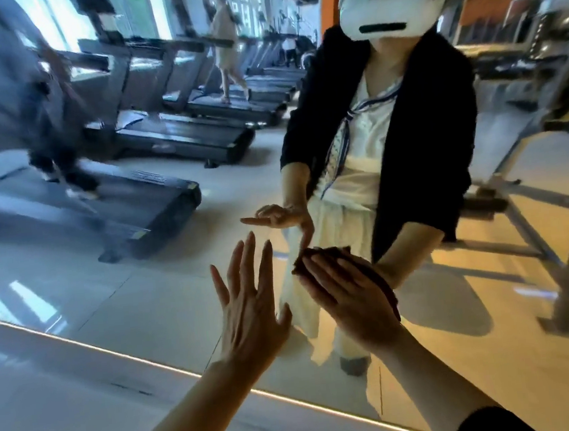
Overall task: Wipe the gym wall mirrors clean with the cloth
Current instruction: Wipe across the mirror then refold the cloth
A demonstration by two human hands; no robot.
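A large wall mirror fills the view, its lower edge lit by a thin light strip. My right hand presses a dark reddish-brown cloth flat against the glass with straight fingers. The cloth shows only along the hand's upper right edge and fingertips. My left hand is raised beside it to the left, fingers spread and straight, holding nothing; whether it touches the glass I cannot tell. My own reflection, in a dark jacket over white clothes, stands in the mirror behind both hands.
The mirror reflects a row of treadmills with people walking on them, and a grey metal equipment frame at right. A pale floor or ledge lies below the lit mirror edge.
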